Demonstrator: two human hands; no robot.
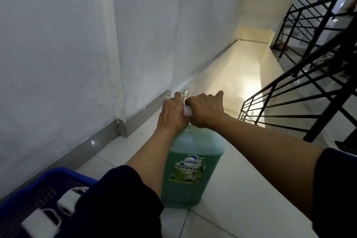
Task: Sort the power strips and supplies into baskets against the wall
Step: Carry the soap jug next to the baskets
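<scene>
Both hands on top of green dishwash jug [190,162], standing on floor tiles just beside blue basket [48,177] at wall.
Left hand [171,114] curled over top; right hand [205,111] gripping white handle.
Risk: jug looks full, heavy — could slip, tip, spill; stair railing [289,102] edge near.

Upper landing of an indoor stairwell in a house or small residential building. A plain white plastered wall [77,44] meets pale glossy floor tiles [241,189] along a grey metallic skirting strip [108,133]. A black metal railing [301,98] with horizontal bars guards the stair drop to the right. Domestic supplies mark the use: a green jug of dishwashing liquid [190,172] (label partly legible) and a blue plastic basket [58,175] set against the wall.
</scene>
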